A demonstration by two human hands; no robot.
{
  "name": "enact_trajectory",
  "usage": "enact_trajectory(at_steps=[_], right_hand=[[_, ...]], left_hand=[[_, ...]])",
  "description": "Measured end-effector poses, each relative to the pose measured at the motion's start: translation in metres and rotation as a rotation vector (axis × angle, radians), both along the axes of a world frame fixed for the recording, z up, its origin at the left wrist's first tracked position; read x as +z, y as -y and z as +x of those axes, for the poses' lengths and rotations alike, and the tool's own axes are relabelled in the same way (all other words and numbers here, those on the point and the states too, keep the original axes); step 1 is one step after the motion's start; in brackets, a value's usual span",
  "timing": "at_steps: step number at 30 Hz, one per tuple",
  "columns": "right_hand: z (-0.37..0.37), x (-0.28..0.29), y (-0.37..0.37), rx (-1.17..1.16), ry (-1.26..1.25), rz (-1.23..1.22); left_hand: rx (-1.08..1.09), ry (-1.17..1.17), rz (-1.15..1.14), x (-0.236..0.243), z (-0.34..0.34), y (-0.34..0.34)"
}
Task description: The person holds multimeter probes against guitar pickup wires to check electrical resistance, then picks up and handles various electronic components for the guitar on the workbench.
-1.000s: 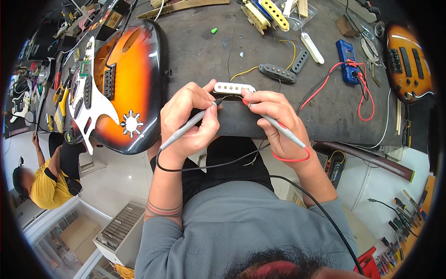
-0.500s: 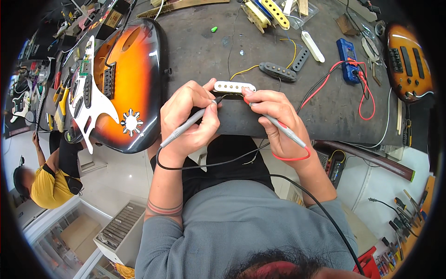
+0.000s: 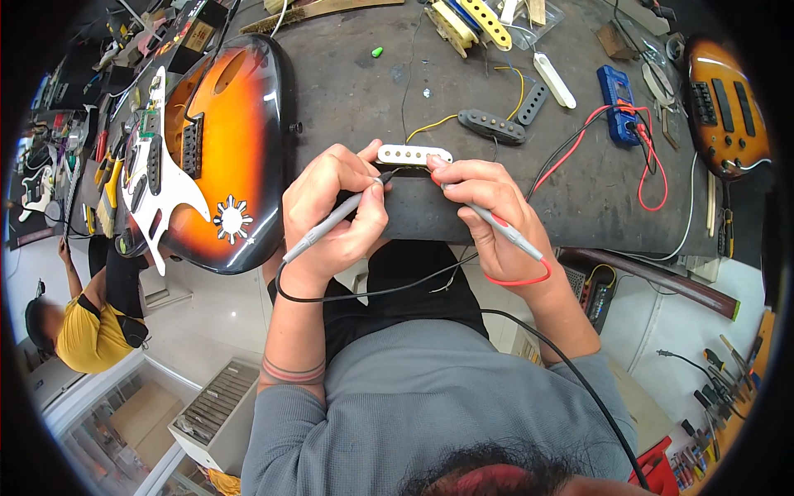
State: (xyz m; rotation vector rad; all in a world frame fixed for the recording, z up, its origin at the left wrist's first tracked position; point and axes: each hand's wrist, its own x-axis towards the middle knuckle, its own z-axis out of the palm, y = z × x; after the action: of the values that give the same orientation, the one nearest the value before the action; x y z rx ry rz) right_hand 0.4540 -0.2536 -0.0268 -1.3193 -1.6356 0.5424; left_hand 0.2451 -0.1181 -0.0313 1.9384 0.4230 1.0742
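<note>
Pinching a grey probe [image 3: 322,229] between thumb and fingers, my left hand [image 3: 335,207] is curled closely round it; its long axis slants, dark tip up and to the right, black lead trailing from the lower end. Between my hands, at the near edge of the tabletop [image 3: 356,91], a white guitar pickup [image 3: 413,155] runs left to right, its right end dipping slightly, its row of metal dots showing. My right hand [image 3: 496,219] grips a red-leaded probe [image 3: 511,233] just as snugly, its tip end pointing up and left; fingertips overlap the pickup's right end. Whether either tip touches metal, I can't tell. Lower left, a see-through case [image 3: 169,370] shows a brown sheet [image 3: 149,405] inside; right of it, a pale box [image 3: 203,450] holds a row of thin flat pieces [image 3: 219,401].
</note>
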Motion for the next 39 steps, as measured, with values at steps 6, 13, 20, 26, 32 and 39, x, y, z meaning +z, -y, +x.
enact_trajectory(at_steps=[6, 13, 20, 26, 32, 39], right_hand=[[0.0010, 0.0002, -0.0017, 0.010, -0.001, 0.020], [-0.0002, 0.0031, -0.0002, 0.008, 0.002, 0.008], [0.0007, 0.0050, -0.0012, 0.014, 0.007, 0.007], [0.0034, -0.0006, -0.0010, 0.017, 0.037, 0.046], [0.0010, -0.0023, 0.0008, 0.007, 0.016, 0.067], [0.0020, 0.0013, 0.0059, 0.033, 0.025, 0.012]], left_hand=[[0.003, -0.010, 0.004, 0.0004, 0.0004, 0.0000], [0.013, -0.020, 0.012, -0.0011, -0.0004, 0.0016], [0.017, -0.024, -0.005, -0.0009, -0.0007, 0.0011], [0.044, -0.001, -0.037, 0.0023, 0.0031, 0.0020], [0.055, -0.026, -0.032, 0.0033, 0.0012, 0.0046], [0.066, -0.025, -0.032, 0.0017, 0.0037, 0.0073]])
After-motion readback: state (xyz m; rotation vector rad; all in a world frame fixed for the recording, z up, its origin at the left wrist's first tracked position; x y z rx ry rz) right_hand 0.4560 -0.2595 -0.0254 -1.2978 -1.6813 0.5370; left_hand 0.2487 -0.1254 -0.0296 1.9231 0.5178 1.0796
